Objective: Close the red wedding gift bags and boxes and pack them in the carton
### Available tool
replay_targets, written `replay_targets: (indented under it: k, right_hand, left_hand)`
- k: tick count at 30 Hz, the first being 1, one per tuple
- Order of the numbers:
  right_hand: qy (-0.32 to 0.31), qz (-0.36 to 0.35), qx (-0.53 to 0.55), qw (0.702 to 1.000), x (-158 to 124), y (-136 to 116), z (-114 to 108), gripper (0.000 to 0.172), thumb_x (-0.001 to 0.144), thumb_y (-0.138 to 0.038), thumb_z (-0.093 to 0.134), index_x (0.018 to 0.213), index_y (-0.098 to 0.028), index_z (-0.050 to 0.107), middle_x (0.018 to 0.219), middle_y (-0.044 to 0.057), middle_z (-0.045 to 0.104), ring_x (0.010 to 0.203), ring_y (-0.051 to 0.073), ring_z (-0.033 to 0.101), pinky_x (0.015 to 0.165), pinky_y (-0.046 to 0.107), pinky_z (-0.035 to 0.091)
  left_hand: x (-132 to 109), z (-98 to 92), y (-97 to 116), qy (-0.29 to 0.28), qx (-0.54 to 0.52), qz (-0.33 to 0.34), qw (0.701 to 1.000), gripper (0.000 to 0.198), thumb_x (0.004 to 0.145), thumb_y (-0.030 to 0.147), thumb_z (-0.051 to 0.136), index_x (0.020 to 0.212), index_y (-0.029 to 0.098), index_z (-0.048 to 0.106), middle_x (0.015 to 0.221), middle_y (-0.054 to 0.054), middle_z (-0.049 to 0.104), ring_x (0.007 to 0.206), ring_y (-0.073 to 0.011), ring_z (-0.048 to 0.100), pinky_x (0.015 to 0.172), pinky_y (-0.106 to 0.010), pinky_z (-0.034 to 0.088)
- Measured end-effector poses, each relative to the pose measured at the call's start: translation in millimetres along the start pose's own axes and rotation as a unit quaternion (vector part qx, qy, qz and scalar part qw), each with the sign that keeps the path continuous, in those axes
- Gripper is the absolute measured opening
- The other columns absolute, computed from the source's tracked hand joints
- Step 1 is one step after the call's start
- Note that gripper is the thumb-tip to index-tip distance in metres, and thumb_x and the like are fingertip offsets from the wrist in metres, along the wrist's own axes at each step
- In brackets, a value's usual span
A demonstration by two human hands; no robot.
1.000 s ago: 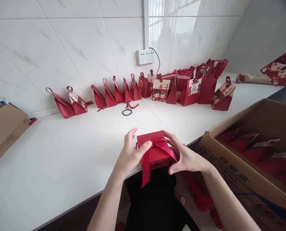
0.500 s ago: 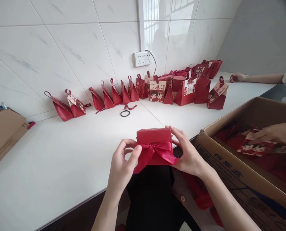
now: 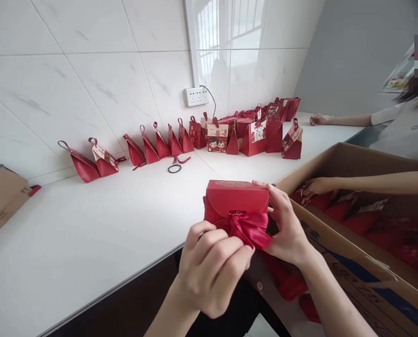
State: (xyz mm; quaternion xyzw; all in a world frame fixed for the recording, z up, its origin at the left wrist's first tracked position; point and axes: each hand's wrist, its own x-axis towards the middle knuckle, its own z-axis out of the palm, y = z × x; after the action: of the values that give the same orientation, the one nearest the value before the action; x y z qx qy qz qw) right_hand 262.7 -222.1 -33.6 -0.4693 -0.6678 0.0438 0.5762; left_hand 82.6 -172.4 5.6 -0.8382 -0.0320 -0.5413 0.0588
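Clasping a red box (image 3: pixel 237 195) by its side, the right hand (image 3: pixel 289 227) likely steadies it while the left hand (image 3: pixel 214 269), fingers curled, pinches its ribbon bow (image 3: pixel 254 226).

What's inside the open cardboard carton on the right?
The carton shows red gift packages, some with pale printed parts, and a co-worker's hand among them. Whatever lies beneath the packages is covered.

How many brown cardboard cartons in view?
2: a brown cardboard carton on the white countertop at far left; a blue-striped brown cardboard carton right of the ribbon-tied red box. Others could be hidden.
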Motion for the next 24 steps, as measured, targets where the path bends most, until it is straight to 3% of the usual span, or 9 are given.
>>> replay_targets:
  k: [4,6,10,13,16,18,21,24]
  right_hand:
    - [0.008,0.016,-0.012,1.000,-6,-10,-13,0.097,0.068,-0.019,0.076,0.143,-0.038,0.018,0.142,0.008,0.030,0.133,0.026,0.033,0.097,0.041,0.049]
    - [0.003,0.024,-0.038,0.999,-10,-14,-21,0.096,0.068,-0.022,0.077,0.143,-0.037,0.018,0.141,0.008,0.031,0.132,0.026,0.034,0.096,0.041,0.050]
    - [0.015,0.047,-0.097,0.994,-20,-17,-38,0.095,0.067,-0.027,0.077,0.143,-0.036,0.019,0.138,0.010,0.034,0.128,0.027,0.040,0.093,0.042,0.052]
    - [0.041,0.059,-0.131,0.989,-30,-17,-56,0.097,0.067,-0.030,0.077,0.143,-0.036,0.018,0.139,0.011,0.032,0.126,0.028,0.042,0.090,0.042,0.053]
    - [0.072,0.081,-0.181,0.978,-43,-17,-83,0.096,0.068,-0.034,0.075,0.143,-0.036,0.015,0.139,0.012,0.031,0.127,0.029,0.041,0.088,0.042,0.054]
    - [0.105,0.101,-0.229,0.963,-54,-17,-108,0.097,0.070,-0.038,0.073,0.144,-0.036,0.010,0.138,0.012,0.032,0.127,0.029,0.040,0.087,0.044,0.055]
    - [0.159,0.139,-0.317,0.925,-72,-20,-152,0.101,0.069,-0.045,0.072,0.144,-0.034,0.005,0.137,0.014,0.032,0.126,0.031,0.041,0.083,0.045,0.056]
    - [0.182,0.190,-0.393,0.881,-92,-26,-200,0.100,0.069,-0.052,0.069,0.144,-0.030,0.007,0.136,0.016,0.031,0.124,0.033,0.043,0.077,0.044,0.058]
  left_hand:
    - [3,-0.2,-2,0.073,-0.024,-0.135,0.988,0.018,0.074,0.002,0.062,0.085,0.015,0.055,0.070,0.000,0.060,0.064,-0.0107,0.054,0.065,-0.027,0.048]
    - [5,2.6,-6,0.072,0.015,-0.215,0.974,0.015,0.076,0.006,0.061,0.085,0.017,0.055,0.070,0.001,0.059,0.062,-0.0094,0.053,0.063,-0.024,0.047]
    - [9,14.4,-16,-0.022,0.008,-0.395,0.918,0.009,0.082,0.027,0.056,0.088,0.020,0.055,0.068,0.003,0.060,0.060,-0.0107,0.056,0.057,-0.022,0.046]
    - [7,31.0,-23,-0.121,-0.037,-0.465,0.876,0.015,0.083,0.035,0.051,0.080,0.022,0.057,0.070,0.002,0.062,0.065,-0.0137,0.059,0.054,-0.023,0.044]
    - [1,61.1,-25,-0.211,-0.080,-0.450,0.864,0.019,0.084,0.034,0.047,0.073,0.022,0.056,0.070,0.002,0.063,0.067,-0.0160,0.061,0.057,-0.027,0.046]
    - [-4,89.0,-21,-0.245,-0.104,-0.385,0.884,0.016,0.083,0.030,0.047,0.074,0.021,0.057,0.071,0.001,0.064,0.070,-0.0178,0.061,0.064,-0.031,0.048]
    - [-9,134.9,-7,-0.230,-0.131,-0.251,0.931,0.016,0.080,0.022,0.048,0.090,0.019,0.060,0.093,-0.005,0.066,0.092,-0.0219,0.060,0.085,-0.039,0.047]
    - [-13,174.6,9,-0.197,-0.128,-0.156,0.959,0.039,0.082,0.020,0.046,0.121,0.015,0.050,0.129,-0.012,0.052,0.124,-0.0267,0.044,0.100,-0.043,0.039]
